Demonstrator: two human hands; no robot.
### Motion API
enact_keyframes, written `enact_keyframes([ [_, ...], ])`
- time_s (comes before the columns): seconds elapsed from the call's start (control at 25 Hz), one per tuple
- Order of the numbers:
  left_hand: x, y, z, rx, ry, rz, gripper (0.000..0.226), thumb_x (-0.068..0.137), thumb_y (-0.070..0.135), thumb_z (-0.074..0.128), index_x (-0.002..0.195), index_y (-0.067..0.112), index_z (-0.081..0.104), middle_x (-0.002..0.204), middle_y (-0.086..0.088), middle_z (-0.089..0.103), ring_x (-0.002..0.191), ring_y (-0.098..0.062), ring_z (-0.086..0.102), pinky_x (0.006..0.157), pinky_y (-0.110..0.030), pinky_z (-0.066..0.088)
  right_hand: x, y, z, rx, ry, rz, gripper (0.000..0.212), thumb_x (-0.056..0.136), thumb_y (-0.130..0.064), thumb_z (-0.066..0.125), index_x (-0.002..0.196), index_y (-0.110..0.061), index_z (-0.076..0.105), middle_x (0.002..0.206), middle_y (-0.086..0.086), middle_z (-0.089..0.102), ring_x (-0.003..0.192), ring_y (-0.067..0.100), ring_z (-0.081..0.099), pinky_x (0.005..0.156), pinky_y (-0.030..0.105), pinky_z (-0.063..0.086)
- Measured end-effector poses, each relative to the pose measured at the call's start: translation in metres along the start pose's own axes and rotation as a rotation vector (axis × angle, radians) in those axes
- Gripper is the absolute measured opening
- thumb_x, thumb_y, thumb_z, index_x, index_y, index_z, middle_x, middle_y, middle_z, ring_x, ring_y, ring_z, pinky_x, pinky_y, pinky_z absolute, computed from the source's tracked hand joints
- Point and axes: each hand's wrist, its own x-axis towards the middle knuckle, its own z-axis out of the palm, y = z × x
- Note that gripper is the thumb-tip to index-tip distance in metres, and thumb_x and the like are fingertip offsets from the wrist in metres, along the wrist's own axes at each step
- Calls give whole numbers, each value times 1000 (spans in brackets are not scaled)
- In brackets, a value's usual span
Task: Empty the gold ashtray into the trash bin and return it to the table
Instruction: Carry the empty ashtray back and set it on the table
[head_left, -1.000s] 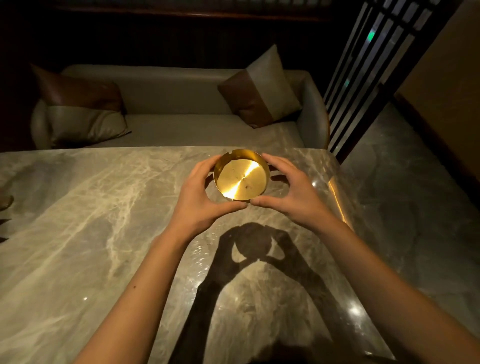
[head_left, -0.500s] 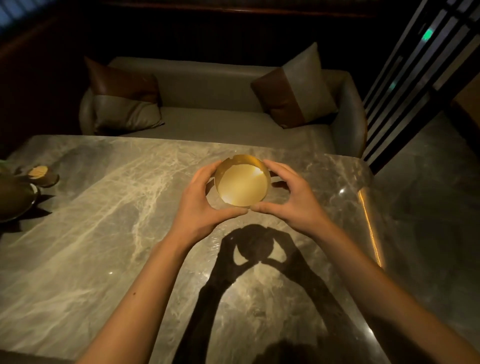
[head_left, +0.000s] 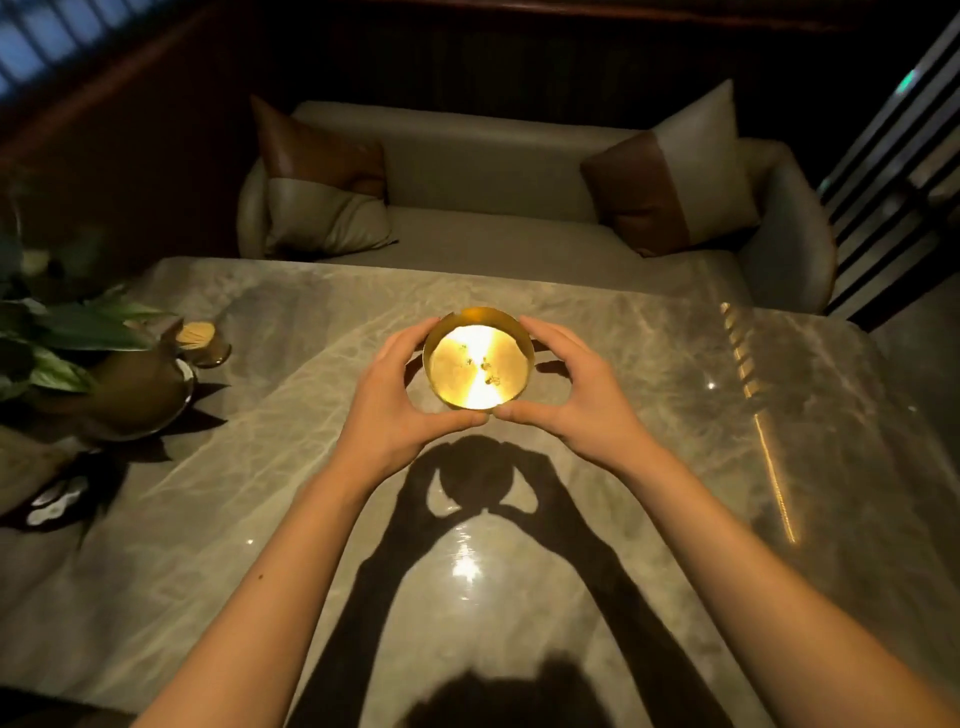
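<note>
Gold ashtray sits cupped in both my grips, left hand and right hand, above the desk; any tilt could spill its loose bits.

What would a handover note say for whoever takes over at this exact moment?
Left hand and right hand: both shut on the gold ashtray, one grip on each side, held above the marble table.
Ashtray: upright, a few small bits lie on its floor.
Trash bin: not in view.
Done: ashtray is in hand.
Left: cannot tell if it has been emptied; if not, tip it into the bin, then set it back on the table.
</note>
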Motion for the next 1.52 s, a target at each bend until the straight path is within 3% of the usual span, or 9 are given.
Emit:
enact_keyframes([
  [0.2,-11,-58,-111,17,-38,-3,96,57,32,92,140,29,44,133,14,48,115,15,45,94,-1,35,26,-58,105,13,2,28,82,68,-35,85,138,-35,43,137,-11,50,120,4,51,99,30,49],
  [0.36,-34,-91,-175,7,-9,-32,95,58,33,92,138,32,43,136,9,49,123,-2,47,102,-14,38,43,-94,168,1,-49,12,82,68,-33,85,139,-33,44,136,-13,49,119,1,50,96,25,48],
  [0.48,-61,-111,-208,23,59,-74,96,56,33,93,138,30,44,136,8,50,124,-4,48,101,-14,38,45,-111,208,-7,-119,-1,85,67,-32,86,140,-29,44,134,-16,48,117,-3,50,94,18,46],
  [0.72,-120,-153,-239,-4,156,-204,96,54,30,94,137,29,46,133,12,49,119,7,47,95,-1,34,37,-120,274,18,-272,-35,90,64,-28,88,141,-22,44,135,-6,51,115,2,52,94,16,45],
  [0.92,-169,-201,-256,12,209,-361,102,53,31,94,140,32,42,141,7,47,129,-8,45,105,-28,40,27,-112,343,39,-394,-37,90,62,-29,89,140,-21,45,133,-7,51,115,9,53,93,20,45],
  [1.0,-187,-222,-264,13,243,-432,103,53,30,94,141,33,41,144,6,46,130,-9,44,105,-29,41,25,-109,374,40,-450,-40,90,62,-28,89,140,-22,44,131,-8,49,117,12,53,96,26,46],
  [1.2,-215,-273,-287,-36,283,-582,105,55,20,93,145,25,39,146,3,44,127,-9,44,88,-10,38,29,-103,447,7,-554,-32,91,64,-28,88,141,-16,43,135,0,50,121,13,49,102,32,45],
  [1.36,-229,-311,-300,-87,304,-676,102,53,15,94,141,23,42,143,-2,47,129,-18,50,89,-14,44,37,-99,494,-59,-640,-48,89,63,-32,88,139,-13,45,134,8,51,123,20,49,106,33,41],
  [1.52,-235,-337,-308,-74,330,-743,104,52,10,95,141,20,43,143,-4,48,125,-17,51,81,-4,44,44,-98,527,-124,-701,-51,91,64,-32,87,141,-9,43,138,11,50,128,24,46,106,26,31],
])
